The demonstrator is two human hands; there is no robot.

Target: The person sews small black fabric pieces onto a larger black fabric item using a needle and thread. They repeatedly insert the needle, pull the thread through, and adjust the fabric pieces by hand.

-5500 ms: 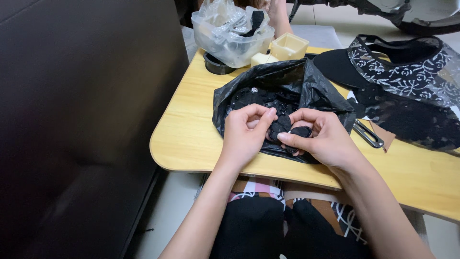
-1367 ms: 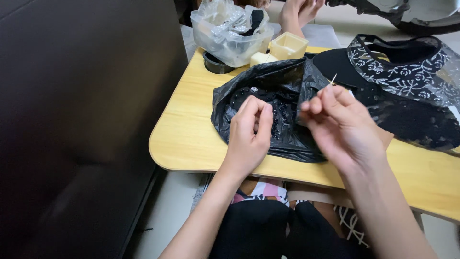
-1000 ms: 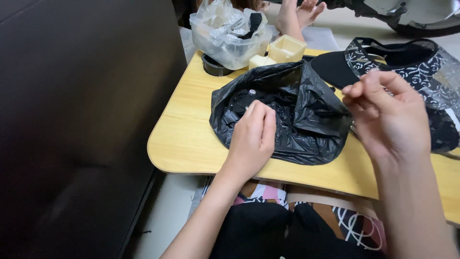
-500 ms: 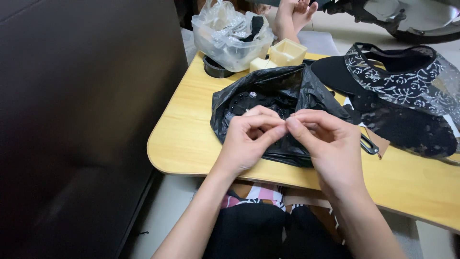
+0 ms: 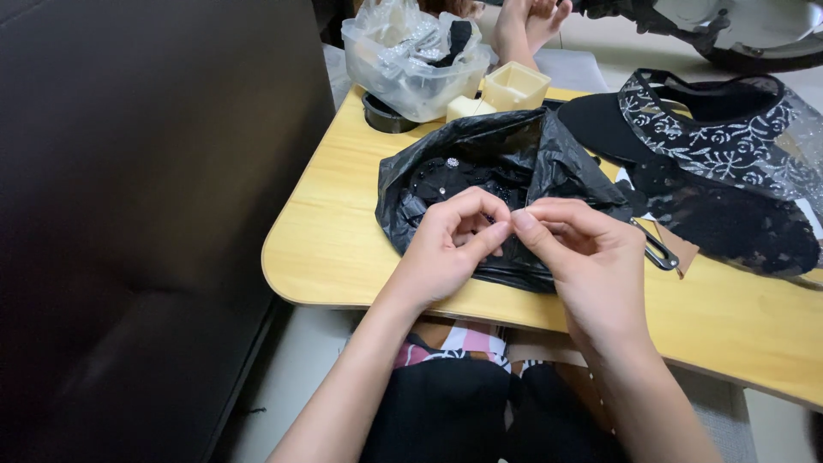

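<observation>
Left hand (image 5: pixel 446 249) and right hand (image 5: pixel 583 257) meet fingertip to fingertip above the open black plastic bag (image 5: pixel 506 171) on the desk (image 5: pixel 334 249), pinching something too small for me to identify, and I judge a slackened pinch could drop it among the bag's dark folds.

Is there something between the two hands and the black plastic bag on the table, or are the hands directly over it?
Nothing visible blocks them. The left hand and right hand meet fingertip to fingertip directly over the black plastic bag on the wooden table.
</observation>
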